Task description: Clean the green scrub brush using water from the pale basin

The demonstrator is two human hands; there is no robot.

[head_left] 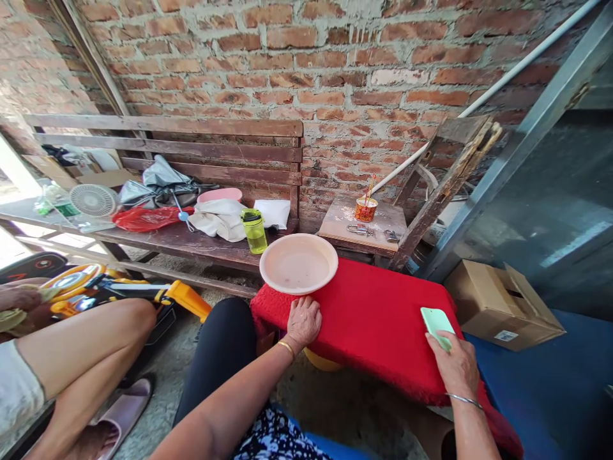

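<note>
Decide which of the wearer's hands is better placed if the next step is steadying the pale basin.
The left hand, probably: it rests on the red cloth beside the pale basin, with nothing visible in its grasp. The right hand is farther away and holds the green phone.

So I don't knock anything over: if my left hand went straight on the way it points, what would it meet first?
Probably the near rim of the pale basin, directly ahead of your left hand; any gap is hard to judge.

Fuzzy cloth tablecloth [378, 319], smooth plastic basin [298, 290]
</note>
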